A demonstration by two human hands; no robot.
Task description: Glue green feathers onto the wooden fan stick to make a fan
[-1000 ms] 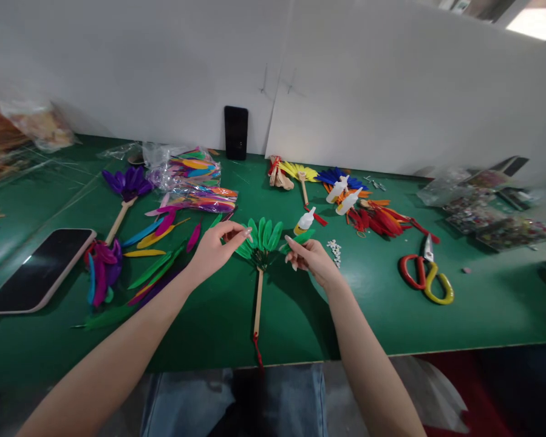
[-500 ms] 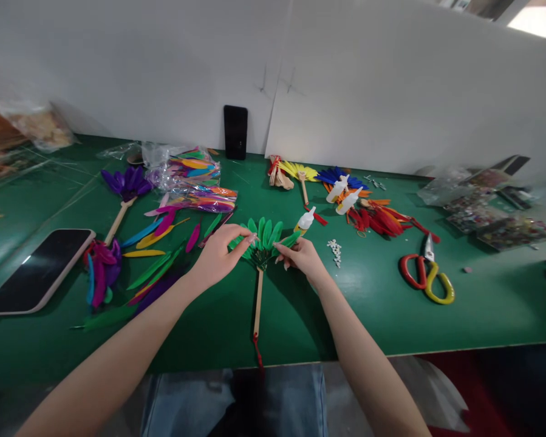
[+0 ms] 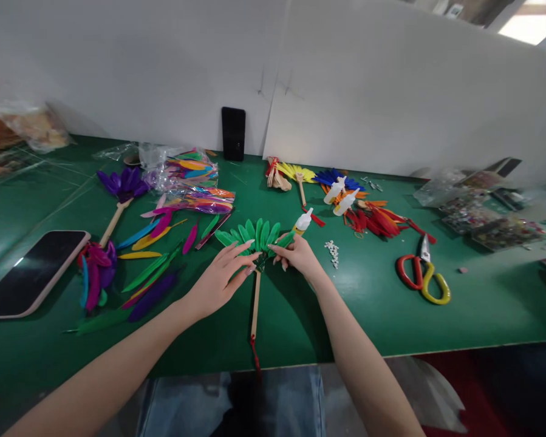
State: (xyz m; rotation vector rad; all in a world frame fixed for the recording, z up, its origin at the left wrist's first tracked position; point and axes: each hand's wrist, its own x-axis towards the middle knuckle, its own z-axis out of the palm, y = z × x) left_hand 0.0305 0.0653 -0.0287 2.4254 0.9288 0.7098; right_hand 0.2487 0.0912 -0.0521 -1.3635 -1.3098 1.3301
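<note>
Feather (image 3: 285, 240) pinched between the right hand's (image 3: 300, 255) fingertips, at the right side of the green fan (image 3: 251, 229), left hand (image 3: 215, 280) with fingers apart over the fan's left side. Looks like a feather being fitted in, and the next move calls for a light, steady placement at the fan's base

Left hand (image 3: 225, 276) spreads its fingers; right hand (image 3: 294, 254) pinches inward.
</note>
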